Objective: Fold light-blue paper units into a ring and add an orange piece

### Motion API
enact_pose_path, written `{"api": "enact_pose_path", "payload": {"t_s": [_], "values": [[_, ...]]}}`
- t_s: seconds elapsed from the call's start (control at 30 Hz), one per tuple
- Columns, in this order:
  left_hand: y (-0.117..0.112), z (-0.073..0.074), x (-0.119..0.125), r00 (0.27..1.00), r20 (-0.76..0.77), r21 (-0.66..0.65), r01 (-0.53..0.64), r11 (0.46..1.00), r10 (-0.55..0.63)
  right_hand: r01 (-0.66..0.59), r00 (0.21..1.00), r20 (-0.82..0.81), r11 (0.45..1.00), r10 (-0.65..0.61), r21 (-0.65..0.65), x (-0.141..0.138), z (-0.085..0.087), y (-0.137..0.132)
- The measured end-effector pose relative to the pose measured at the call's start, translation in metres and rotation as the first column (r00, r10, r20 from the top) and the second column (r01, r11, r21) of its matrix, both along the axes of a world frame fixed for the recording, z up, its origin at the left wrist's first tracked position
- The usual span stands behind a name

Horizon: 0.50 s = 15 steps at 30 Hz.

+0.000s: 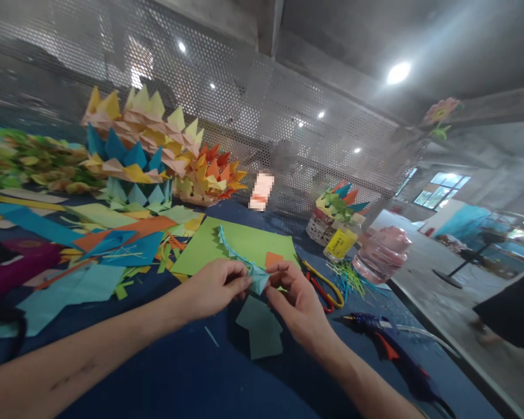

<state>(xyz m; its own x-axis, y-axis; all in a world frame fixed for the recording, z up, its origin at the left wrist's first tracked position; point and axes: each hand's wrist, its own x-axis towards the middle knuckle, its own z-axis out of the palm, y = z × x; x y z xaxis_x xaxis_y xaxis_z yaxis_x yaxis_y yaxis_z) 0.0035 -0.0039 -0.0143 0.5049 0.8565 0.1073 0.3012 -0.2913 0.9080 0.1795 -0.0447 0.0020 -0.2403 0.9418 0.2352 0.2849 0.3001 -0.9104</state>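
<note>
pinching a teal paper chain [257, 280] at its near end, left hand [216, 288] and right hand [299, 302] both grip it with their fingertips just above the desk [179, 372], its zigzag tail trailing back over a green sheet [244, 241]. it looks feather-light, limp and easily creased or torn, best held between thumb and forefinger at the folded tip. fingers hide the fold itself; a dark shape [510, 317] at the right edge is cut off and blurred.
</note>
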Motion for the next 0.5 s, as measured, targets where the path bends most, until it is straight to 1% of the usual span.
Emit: {"api": "enact_pose_path", "payload": {"t_s": [0.1,0.17,0.2,0.27,0.33,0.4,0.5], "values": [[0.001,-0.002,-0.001,0.998,-0.063,0.072,0.002,0.997,0.003,0.013,1.0,0.009,1.0,-0.013,0.012,0.0,0.001,-0.001],[0.001,-0.002,-0.001,0.996,-0.084,0.076,0.012,0.997,-0.006,0.013,0.999,0.029,1.0,-0.013,0.012,0.0,0.002,-0.002],[0.001,-0.002,-0.001,0.997,-0.072,0.047,0.022,0.999,-0.019,0.012,0.999,0.041,1.0,-0.013,0.012,0.001,0.002,-0.002],[-0.002,0.002,0.0,0.999,0.009,-0.063,0.047,0.997,-0.047,0.015,0.999,0.047,1.0,-0.016,0.013,0.001,0.002,-0.002],[-0.006,0.009,0.001,0.99,0.131,-0.21,0.077,0.975,-0.05,0.021,1.0,0.016,0.999,-0.021,0.03,0.001,0.001,-0.001],[-0.01,0.015,0.001,0.972,0.233,-0.322,0.113,0.94,-0.037,0.031,0.999,-0.024,0.998,-0.03,0.052,0.001,0.0,0.0],[-0.014,0.018,0.002,0.951,0.305,-0.374,0.168,0.912,-0.05,0.049,0.998,-0.037,0.997,-0.046,0.065,0.0,-0.001,0.0]]}}
